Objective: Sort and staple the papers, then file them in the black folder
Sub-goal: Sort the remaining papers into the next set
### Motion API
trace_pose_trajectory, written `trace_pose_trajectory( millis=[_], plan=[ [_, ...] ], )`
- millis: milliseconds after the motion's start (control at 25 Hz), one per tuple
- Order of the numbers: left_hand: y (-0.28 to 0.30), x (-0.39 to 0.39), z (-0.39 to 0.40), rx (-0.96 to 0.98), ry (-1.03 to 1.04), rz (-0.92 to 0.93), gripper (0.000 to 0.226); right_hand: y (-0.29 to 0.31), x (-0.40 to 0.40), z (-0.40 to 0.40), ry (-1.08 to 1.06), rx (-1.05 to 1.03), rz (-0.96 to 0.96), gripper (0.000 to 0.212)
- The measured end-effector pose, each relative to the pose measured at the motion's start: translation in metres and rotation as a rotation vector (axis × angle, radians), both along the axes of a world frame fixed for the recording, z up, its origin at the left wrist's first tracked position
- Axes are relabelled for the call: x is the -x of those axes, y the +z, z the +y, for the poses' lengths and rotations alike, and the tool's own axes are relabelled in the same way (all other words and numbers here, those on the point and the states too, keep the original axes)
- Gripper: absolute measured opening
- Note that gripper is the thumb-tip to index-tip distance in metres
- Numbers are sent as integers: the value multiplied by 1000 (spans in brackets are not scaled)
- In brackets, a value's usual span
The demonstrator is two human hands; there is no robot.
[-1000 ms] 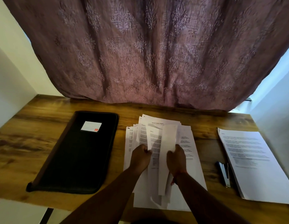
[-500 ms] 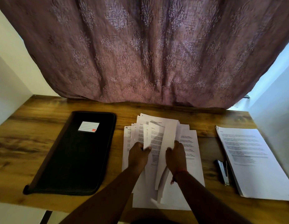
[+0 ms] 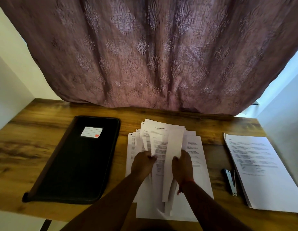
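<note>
Both hands pinch sheets: left hand and right hand fan the loose white printed papers at the wooden desk's front-centre. I judge sorting unfinished; silver stapler and zipped black folder lie untouched.

Grained wood worktop; matt black folder; white paper sheets; embossed cloth curtain; shiny metal stapler.

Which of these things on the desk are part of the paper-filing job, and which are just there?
Part of the job:
loose white printed sheets held by left hand and right hand
neat white paper stack
small dark metal stapler
closed black zip folder

Just there:
mauve patterned curtain
brown wooden desk
</note>
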State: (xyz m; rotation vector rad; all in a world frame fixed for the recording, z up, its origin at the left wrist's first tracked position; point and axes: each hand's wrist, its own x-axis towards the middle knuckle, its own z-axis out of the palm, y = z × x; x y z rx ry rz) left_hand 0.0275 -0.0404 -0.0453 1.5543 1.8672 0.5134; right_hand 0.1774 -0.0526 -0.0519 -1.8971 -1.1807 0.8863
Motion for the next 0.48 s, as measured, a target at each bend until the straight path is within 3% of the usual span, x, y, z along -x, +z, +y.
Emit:
trace_pose_trajectory(
  millis=[120, 200, 320, 480],
  plan=[
    [2, -10, -6, -183, -147, 233, 35, 1, -1, 0, -46, 6, -5, 31],
    [5, -16, -10, -267, -168, 268, 29, 2, -1, 1, -84, 1, 18, 30],
    [4, -14, -9, -247, -124, 245, 28, 2, -1, 1, -95, -3, 50, 27],
    [1, -12, -7, -143, -30, 76, 35, 1, -2, 0, -83, -2, 64, 26]
  ],
)
